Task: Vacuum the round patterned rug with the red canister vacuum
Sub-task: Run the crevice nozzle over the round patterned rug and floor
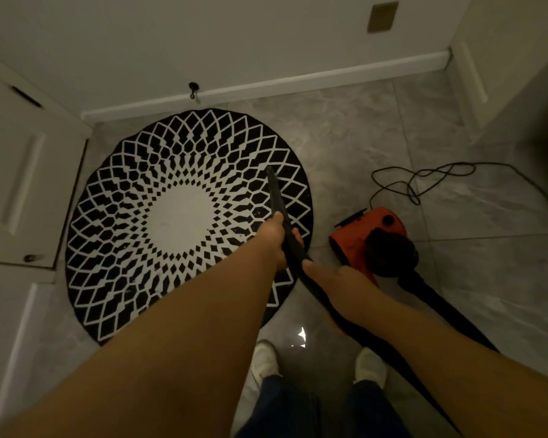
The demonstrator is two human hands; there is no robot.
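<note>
The round patterned rug (184,216) fills the middle left of the frame, its upper edge just short of the white baseboard (266,85) and its left edge close beside the white cabinet doors (23,172); to its right the grey tiled floor (377,137) lies bare up to the red canister vacuum (361,237), which sits on the tiles just off the rug's right edge. A black power cord (424,180) loops loosely on the floor above the canister, toward the right of the frame. The black nozzle (276,197) slants over the rug's right part, its tip on the patterned band right of the white centre. The left hand (277,240) is curled round the nozzle's shaft; the right hand (339,276) grips the black hose (431,298) just below it. Two pale shoes (266,358) stand on the tiles at the bottom, below the rug's lower right rim. The light is dim.
</note>
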